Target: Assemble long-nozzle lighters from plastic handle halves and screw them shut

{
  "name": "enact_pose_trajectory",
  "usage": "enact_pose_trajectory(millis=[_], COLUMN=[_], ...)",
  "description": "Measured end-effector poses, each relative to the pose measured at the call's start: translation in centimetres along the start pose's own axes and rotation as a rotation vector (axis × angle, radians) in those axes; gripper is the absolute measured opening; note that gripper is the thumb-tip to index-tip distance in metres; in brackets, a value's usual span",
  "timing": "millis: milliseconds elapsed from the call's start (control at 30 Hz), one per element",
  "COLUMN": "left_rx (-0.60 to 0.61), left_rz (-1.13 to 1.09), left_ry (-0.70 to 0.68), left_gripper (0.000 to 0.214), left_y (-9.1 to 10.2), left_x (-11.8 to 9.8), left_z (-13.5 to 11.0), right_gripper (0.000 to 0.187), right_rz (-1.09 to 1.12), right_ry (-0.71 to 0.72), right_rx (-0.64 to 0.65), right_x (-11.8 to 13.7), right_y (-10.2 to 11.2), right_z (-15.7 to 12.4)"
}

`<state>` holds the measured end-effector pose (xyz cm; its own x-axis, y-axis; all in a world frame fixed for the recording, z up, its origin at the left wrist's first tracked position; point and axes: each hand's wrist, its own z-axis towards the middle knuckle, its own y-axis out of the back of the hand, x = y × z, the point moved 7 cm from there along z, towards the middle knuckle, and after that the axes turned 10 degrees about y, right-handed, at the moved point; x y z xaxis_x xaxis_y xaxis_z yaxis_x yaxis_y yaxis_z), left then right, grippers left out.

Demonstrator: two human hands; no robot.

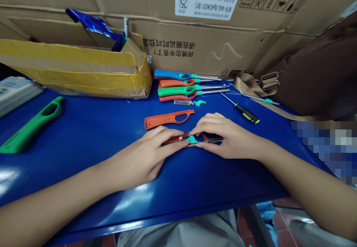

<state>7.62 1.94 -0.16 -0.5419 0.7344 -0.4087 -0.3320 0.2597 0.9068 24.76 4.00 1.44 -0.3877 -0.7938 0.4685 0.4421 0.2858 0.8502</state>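
Between my two hands lies an opened lighter body, an orange half shell [205,138] with a teal trigger [192,139] set in it. My left hand [152,152] grips its handle end, thumb and fingers closed around the shell. From the other side my right hand [227,137] pinches the shell near the trigger and finger loop; the palm hides its far end. Just beyond them rests the matching orange half shell [158,121], inner side up. A clear fuel tank [182,102] and a loose teal trigger piece [199,103] sit behind that.
Several long-nosed lighters [177,90] are stacked at the back. A screwdriver [247,113] and a thin metal rod [259,98] lie to the right, near a brown strap [248,85]. A green half shell [33,126] is at left, before a yellow-taped cardboard box [97,79].
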Motion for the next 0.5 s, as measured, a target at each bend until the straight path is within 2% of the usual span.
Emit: enact_pose_trajectory(millis=[233, 500], left_rx=[-0.002, 0.031], left_rz=[-0.024, -0.029], left_ry=[0.001, 0.010], left_gripper=[0.064, 0.059], left_y=[0.09, -0.09], left_x=[-0.09, -0.12], left_z=[0.03, 0.09], right_gripper=[0.004, 0.009], right_rz=[0.043, 0.114], right_ry=[0.026, 0.075], right_rx=[-0.013, -0.041], right_x=[0.27, 0.75], right_y=[-0.10, 0.04], right_z=[0.07, 0.05])
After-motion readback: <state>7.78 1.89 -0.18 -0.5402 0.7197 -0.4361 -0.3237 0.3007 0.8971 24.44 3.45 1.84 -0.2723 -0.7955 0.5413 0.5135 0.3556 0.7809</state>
